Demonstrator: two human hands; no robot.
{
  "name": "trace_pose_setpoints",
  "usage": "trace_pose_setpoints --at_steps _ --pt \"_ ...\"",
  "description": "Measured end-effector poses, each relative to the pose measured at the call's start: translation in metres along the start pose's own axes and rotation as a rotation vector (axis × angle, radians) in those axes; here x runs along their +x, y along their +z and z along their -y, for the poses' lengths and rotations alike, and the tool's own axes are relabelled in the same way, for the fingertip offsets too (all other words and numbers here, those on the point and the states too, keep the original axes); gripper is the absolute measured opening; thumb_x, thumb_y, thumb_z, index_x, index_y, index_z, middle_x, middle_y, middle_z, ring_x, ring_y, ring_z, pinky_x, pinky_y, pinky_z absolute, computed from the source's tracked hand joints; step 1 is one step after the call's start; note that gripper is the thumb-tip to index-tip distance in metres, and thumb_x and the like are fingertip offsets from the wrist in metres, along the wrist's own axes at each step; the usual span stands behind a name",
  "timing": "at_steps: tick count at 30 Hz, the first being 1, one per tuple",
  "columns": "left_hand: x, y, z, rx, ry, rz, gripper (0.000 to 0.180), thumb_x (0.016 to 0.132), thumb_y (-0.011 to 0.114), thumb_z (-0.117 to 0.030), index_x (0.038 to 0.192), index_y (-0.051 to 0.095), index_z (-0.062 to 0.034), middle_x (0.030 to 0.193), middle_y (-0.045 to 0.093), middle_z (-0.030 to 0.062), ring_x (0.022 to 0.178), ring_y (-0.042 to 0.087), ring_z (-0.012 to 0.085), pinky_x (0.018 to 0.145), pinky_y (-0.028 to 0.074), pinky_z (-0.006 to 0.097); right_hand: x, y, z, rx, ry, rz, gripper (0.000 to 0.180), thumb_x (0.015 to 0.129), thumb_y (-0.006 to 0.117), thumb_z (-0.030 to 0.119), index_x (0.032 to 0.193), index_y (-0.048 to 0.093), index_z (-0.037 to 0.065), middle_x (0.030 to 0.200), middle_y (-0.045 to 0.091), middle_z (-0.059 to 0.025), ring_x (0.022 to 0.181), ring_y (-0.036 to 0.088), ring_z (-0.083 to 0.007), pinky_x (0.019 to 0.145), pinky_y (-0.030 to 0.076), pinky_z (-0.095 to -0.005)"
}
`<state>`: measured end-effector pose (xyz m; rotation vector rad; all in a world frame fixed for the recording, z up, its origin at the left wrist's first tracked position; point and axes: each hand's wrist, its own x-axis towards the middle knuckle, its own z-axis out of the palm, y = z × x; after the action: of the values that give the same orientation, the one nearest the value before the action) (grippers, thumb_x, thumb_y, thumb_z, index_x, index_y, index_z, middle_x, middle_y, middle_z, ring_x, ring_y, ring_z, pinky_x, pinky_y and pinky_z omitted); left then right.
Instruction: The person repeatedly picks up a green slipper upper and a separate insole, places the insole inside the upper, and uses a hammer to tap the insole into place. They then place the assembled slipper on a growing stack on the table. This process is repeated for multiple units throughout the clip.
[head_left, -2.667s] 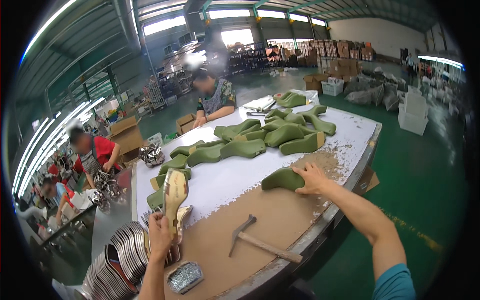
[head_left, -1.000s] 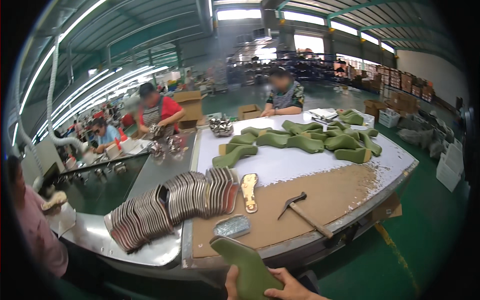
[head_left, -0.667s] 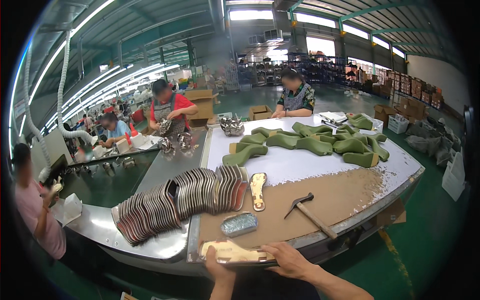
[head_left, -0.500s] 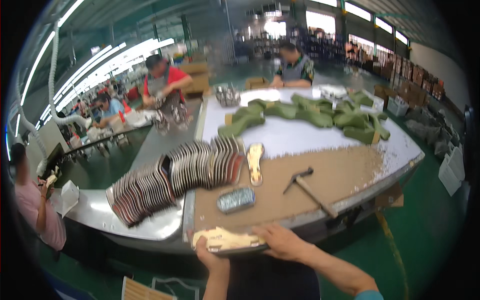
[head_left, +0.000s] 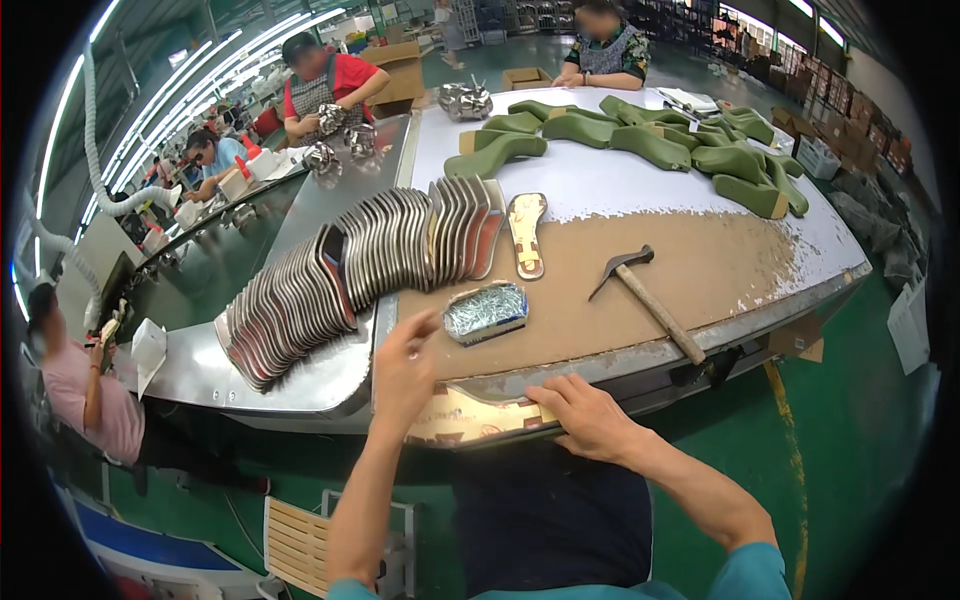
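Note:
A yellowish insole board (head_left: pixel 470 416) with printed marks lies across the table's near edge, in front of my body. My right hand (head_left: pixel 590 418) grips its right end, fingers over the top. My left hand (head_left: pixel 402 375) is raised above the board's left end, beside a small open box of silvery nails (head_left: pixel 487 310). Its fingers are curled in together; whatever they hold, if anything, does not show. A second insole board (head_left: pixel 527 236) lies flat beyond the box. To the right, a hammer (head_left: pixel 650 300) with a wooden handle rests on the brown tabletop.
Curved thin plates (head_left: pixel 380 245) stand on edge in long rows at left. Green shoe lasts (head_left: pixel 650 145) are heaped on the table's white far part. A wooden-slatted chair (head_left: pixel 295 545) is below left. Several people work around, one in pink (head_left: pixel 95 400) at far left.
My left hand has let go of the insole board's left end and risen toward the box of nails. My right hand keeps its grip. The view has tilted down.

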<state>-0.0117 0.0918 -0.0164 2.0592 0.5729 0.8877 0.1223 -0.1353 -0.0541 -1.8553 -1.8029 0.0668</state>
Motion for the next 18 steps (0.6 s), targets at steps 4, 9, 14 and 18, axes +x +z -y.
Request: trace_pose_setpoints --at_steps 4,9,14,18 --pt "0.073 0.053 0.021 0.526 -0.009 0.354 0.026 0.079 0.068 -0.017 0.103 0.071 -0.008 0.091 0.069 0.0148 0.081 0.067 0.0267 0.078 0.051 0.034 0.0 0.001 0.001 -0.006 -0.024 -0.015 0.081 0.059 0.078 0.004 0.131 0.041 0.007 0.112 0.05 -0.0129 0.097 0.051 -0.0333 0.081 0.049 -0.0408" --pt "0.096 0.066 0.043 0.587 0.023 0.397 0.021 0.073 0.073 -0.027 0.089 0.075 -0.0138 0.083 0.072 0.0075 0.076 0.069 0.0241 0.075 0.054 0.036 -0.001 0.005 0.006 0.0 0.018 -0.034 0.077 0.059 0.079 0.007 0.127 0.043 0.007 0.109 0.05 -0.0129 0.097 0.051 -0.0332 0.081 0.048 -0.0411" --pt "0.086 0.065 0.031 0.425 -0.032 0.28 0.022 0.079 0.069 -0.024 0.093 0.073 -0.0074 0.086 0.071 0.0119 0.084 0.068 0.0266 0.08 0.052 0.036 -0.004 0.006 0.007 -0.003 0.024 -0.047 0.075 0.061 0.079 0.008 0.127 0.044 0.008 0.106 0.051 -0.0122 0.095 0.052 -0.0325 0.08 0.048 -0.0403" --pt "0.088 0.061 0.042 0.393 0.061 0.295 0.021 0.082 0.067 -0.021 0.094 0.072 -0.0039 0.088 0.07 0.0148 0.084 0.069 0.027 0.079 0.052 0.036 -0.002 0.008 0.006 -0.017 0.016 -0.064 0.075 0.06 0.079 0.009 0.127 0.045 0.009 0.104 0.052 -0.0117 0.093 0.053 -0.0318 0.08 0.049 -0.0401"
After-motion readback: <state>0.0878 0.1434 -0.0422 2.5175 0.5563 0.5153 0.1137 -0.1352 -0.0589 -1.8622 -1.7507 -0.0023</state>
